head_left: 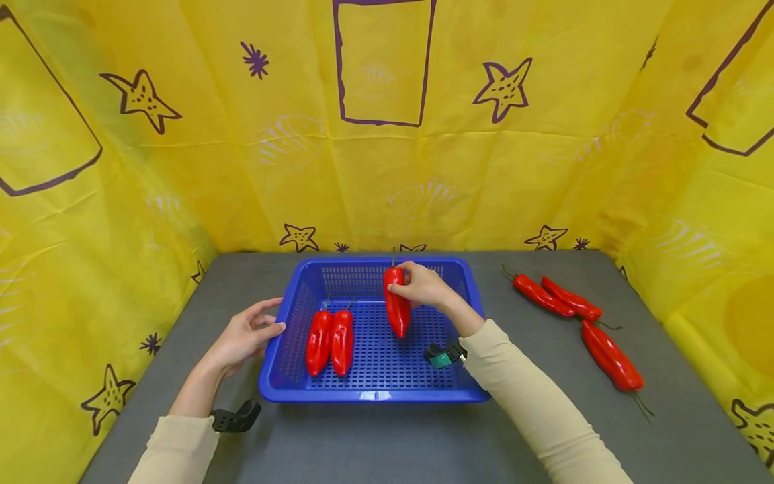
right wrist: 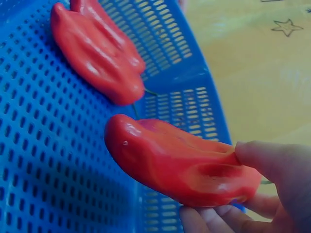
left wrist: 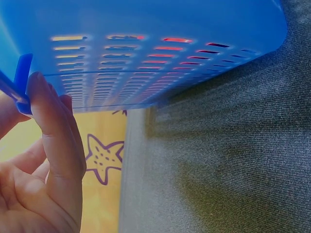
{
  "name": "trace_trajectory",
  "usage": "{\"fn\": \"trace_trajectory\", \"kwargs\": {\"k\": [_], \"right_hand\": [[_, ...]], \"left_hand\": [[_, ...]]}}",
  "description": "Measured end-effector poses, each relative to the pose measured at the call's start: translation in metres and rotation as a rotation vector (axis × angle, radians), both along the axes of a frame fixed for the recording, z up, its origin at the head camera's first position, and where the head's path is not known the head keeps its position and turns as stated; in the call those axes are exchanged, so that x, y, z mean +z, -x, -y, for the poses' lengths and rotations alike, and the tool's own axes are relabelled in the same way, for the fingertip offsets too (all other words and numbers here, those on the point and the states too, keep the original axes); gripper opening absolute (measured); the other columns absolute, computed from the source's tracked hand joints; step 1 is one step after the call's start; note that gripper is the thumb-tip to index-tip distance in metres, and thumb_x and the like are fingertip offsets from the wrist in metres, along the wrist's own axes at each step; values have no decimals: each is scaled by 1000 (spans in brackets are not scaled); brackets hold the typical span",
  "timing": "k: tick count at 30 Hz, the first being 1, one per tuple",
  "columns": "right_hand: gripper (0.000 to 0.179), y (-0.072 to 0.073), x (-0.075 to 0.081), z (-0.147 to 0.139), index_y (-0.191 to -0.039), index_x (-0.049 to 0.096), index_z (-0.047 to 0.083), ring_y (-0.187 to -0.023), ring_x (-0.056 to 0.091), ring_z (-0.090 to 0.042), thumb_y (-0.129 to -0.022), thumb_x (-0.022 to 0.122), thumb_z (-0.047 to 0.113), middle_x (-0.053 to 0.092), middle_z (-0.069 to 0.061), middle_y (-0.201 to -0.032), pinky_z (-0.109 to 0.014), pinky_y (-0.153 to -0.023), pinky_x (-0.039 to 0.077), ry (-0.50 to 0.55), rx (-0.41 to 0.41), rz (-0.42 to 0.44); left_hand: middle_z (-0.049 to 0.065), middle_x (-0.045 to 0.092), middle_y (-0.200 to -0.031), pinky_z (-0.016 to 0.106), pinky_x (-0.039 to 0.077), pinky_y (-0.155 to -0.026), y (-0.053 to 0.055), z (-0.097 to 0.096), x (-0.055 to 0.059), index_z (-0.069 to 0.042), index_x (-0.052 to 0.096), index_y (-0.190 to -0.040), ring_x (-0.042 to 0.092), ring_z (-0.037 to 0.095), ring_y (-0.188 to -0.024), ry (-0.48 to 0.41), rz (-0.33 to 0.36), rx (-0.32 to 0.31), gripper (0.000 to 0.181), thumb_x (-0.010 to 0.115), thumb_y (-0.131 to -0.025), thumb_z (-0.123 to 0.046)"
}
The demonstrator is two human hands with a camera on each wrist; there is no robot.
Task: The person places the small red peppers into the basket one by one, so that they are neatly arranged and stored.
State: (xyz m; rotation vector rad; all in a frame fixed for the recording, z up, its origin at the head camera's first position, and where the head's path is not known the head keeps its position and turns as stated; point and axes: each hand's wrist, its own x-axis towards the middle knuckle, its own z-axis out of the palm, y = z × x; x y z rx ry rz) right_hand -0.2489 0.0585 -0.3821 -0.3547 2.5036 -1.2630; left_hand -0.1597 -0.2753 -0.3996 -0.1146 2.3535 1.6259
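Observation:
My right hand holds a red pepper near its stem end, thumb on one side and fingers on the other. The pepper hangs tip down over the blue plastic basket, right of its middle. Inside at the left, two more red peppers lie side by side, stems toward the back. My left hand pinches the basket's left rim; in the left wrist view the fingers lie against the rim beside the slotted wall.
Three red peppers lie on the grey table right of the basket, two of them close together farther back. A yellow curtain with starfish drawings encloses the table at the back and both sides.

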Motion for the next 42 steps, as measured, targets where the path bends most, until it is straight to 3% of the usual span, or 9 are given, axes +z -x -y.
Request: {"fn": "trace_trajectory", "kwargs": {"k": [10,20,27,42], "right_hand": [[52,1,-17,16,-128,45,0,-75,64,-21,-84,66,18,60,-16,-98,-36,-60,57,-56,23,14],[51,2,-28,23,-128,43,0,-80,64,-23,-84,65,15,59,-16,-100,-41,-65,56,29,57,134],[52,0,-36,33,-129,42,1,-78,64,-21,-84,66,16,58,-14,-100,-41,-66,56,14,82,183],[47,-3,-42,51,-123,44,0,-71,60,-18,-84,66,16,60,-11,-92,-38,-65,57,-22,115,216]], "left_hand": [[19,57,-107,41,56,-67,0,0,-1,-13,28,-143,65,24,-79,1,6,4,65,62,-89,-24],[19,57,-107,41,56,-66,1,0,-2,-13,27,-143,65,23,-79,3,10,6,65,61,-89,-23],[20,57,-106,41,56,-66,1,0,-2,-12,28,-143,65,23,-78,-3,6,3,65,62,-89,-24],[21,56,-108,42,56,-66,1,0,-1,-12,27,-143,65,24,-78,-19,6,1,65,61,-89,-23]]}}
